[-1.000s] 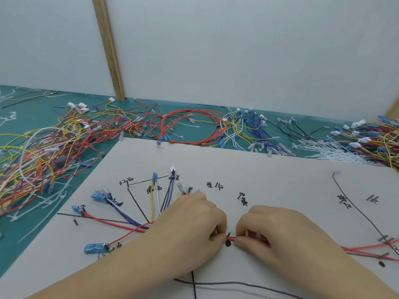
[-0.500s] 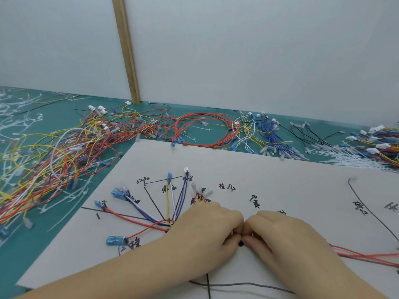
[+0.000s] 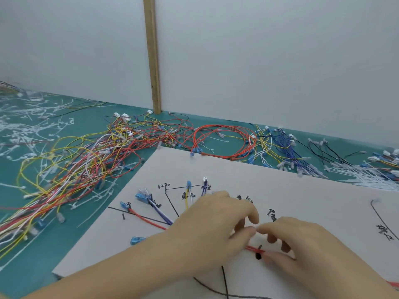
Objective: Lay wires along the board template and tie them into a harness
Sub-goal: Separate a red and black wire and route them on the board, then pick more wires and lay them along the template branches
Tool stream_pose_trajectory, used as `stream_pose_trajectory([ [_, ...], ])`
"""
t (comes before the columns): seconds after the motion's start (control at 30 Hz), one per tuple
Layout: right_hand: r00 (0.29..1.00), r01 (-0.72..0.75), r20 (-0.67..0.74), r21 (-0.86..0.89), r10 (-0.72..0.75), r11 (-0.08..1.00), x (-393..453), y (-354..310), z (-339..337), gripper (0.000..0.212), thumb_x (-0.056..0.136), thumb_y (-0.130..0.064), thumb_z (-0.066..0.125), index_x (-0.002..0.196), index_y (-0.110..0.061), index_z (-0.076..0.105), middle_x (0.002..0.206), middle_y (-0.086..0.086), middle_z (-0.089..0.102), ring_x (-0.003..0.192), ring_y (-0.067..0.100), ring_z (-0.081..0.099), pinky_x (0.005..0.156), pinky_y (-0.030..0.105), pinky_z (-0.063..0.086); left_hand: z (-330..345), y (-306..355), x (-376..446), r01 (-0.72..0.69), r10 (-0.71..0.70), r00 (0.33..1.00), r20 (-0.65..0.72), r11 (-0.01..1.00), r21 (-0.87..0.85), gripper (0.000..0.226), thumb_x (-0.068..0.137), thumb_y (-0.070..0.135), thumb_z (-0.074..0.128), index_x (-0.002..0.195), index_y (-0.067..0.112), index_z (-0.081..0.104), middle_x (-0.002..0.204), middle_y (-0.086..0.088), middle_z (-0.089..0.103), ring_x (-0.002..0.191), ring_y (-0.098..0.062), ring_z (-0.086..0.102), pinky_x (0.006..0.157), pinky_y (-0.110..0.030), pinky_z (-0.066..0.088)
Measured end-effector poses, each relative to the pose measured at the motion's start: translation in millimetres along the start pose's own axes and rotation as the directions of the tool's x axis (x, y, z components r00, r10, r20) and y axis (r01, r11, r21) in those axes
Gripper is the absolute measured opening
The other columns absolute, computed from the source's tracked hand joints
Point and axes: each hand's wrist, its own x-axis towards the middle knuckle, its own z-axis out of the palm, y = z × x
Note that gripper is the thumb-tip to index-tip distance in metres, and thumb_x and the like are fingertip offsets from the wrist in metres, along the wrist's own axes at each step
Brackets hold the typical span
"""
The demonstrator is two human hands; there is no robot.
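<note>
Meeting over red wires (image 3: 254,249), both hands, board template (image 3: 302,190) handwriting illegible

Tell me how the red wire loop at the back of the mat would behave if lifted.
The red loop would probably sag and flop: its thin strands already lie in loose curves. Likely light. It might snag, since neighbouring wires overlap its right edge.

Left hand (image 3: 212,230) and right hand (image 3: 302,240) rest on the grey cardboard template board (image 3: 291,190); fanned wire ends (image 3: 155,210) lie left of the left hand, the tangled loose-wire heap (image 3: 82,160) farther left, behind.
</note>
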Motion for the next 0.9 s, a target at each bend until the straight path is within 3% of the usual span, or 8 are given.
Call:
stream_pose_trajectory([
  [0.07,1.0,0.005,-0.02,0.019,-0.005,1.0,-0.6,2.9,-5.4,0.026,0.089,-0.051,0.044,0.114,-0.058,0.036,0.085,-0.037,0.032,0.081,-0.023,0.038,0.069,0.0,0.027,-18.3,-9.2,-1.4,0.024,-0.023,0.998,-0.058,1.0,0.003,0.014,0.091,0.027,0.05,0.102,0.026,0.059,0.074,0.019,0.049,0.083,-0.002,0.037,0.075,-0.019,0.031],
  [0.13,0.999,0.007,-0.052,0.045,-0.005,0.999,-0.9,6.3,-10.3,0.019,0.088,-0.053,0.045,0.101,-0.062,0.035,0.088,-0.036,0.039,0.099,-0.028,0.027,0.069,-0.001,0.031,-40.1,-24.2,-0.5,0.074,-0.067,0.99,-0.125,0.996,0.052,0.011,0.09,0.021,0.053,0.096,0.023,0.063,0.075,0.019,0.054,0.084,-0.002,0.041,0.074,-0.009,0.031],
  [0.23,0.993,0.019,-0.115,0.089,-0.009,0.996,2.2,9.4,-17.8,0.016,0.084,-0.051,0.051,0.083,-0.061,0.039,0.099,-0.03,0.052,0.102,-0.018,0.036,0.072,0.005,0.037,-79.4,-55.4,7.0,0.174,-0.114,0.941,-0.318,0.971,0.165,0.013,0.086,0.012,0.057,0.088,0.017,0.068,0.077,0.014,0.06,0.079,-0.001,0.046,0.073,0.002,0.029],
  [0.33,0.986,0.066,-0.162,0.113,-0.047,0.991,11.2,4.6,-27.4,0.022,0.08,-0.039,0.06,0.075,-0.057,0.049,0.11,-0.047,0.036,0.094,-0.011,0.046,0.07,0.008,0.04,-117.7,-97.9,22.5,0.406,-0.288,0.842,-0.456,0.895,0.184,0.014,0.087,0.015,0.054,0.089,0.018,0.067,0.08,0.008,0.061,0.078,-0.008,0.051,0.067,-0.014,0.033],
  [0.47,0.971,0.103,-0.232,0.216,-0.052,0.971,20.6,-1.5,-31.1,0.027,0.076,-0.021,0.066,0.066,-0.047,0.063,0.081,-0.033,0.06,0.074,-0.005,0.056,0.062,0.005,0.04,-152.6,-159.3,24.4,0.69,-0.632,0.722,-0.281,0.63,0.357,0.024,0.094,0.02,0.044,0.105,0.01,0.063,0.104,-0.007,0.065,0.091,-0.025,0.057,0.079,-0.029,0.041],
  [0.63,0.97,0.072,-0.243,0.33,0.011,0.941,26.7,0.4,-20.1,0.044,0.078,-0.017,0.065,0.087,-0.058,0.054,0.068,-0.028,0.063,0.069,0.001,0.058,0.059,0.01,0.043,-155.4,-200.9,11.4,0.753,-0.767,0.606,-0.209,0.47,0.46,0.031,0.092,0.028,0.051,0.106,0.003,0.063,0.108,-0.015,0.064,0.093,-0.028,0.058,0.079,-0.03,0.043],
  [0.73,0.984,0.01,-0.166,0.4,0.061,0.916,26.3,7.8,-10.9,0.043,0.08,-0.015,0.065,0.084,-0.057,0.057,0.064,-0.023,0.064,0.069,0.003,0.059,0.059,0.012,0.044,-147.1,-212.3,11.3,0.755,-0.818,0.557,-0.144,0.427,0.498,0.034,0.088,0.033,0.056,0.102,0.002,0.061,0.103,-0.015,0.064,0.085,-0.025,0.054,0.075,-0.03,0.043],
  [0.9,0.989,-0.029,-0.116,0.435,0.088,0.9,27.5,16.4,-3.8,0.042,0.08,-0.016,0.065,0.08,-0.057,0.058,0.062,-0.022,0.064,0.069,0.002,0.058,0.056,0.01,0.043,-139.0,-221.1,10.7,0.753,-0.784,0.593,-0.184,0.459,0.471,0.016,0.088,0.024,0.057,0.083,0.01,0.062,0.082,-0.007,0.058,0.074,-0.021,0.05,0.063,-0.025,0.038],
])
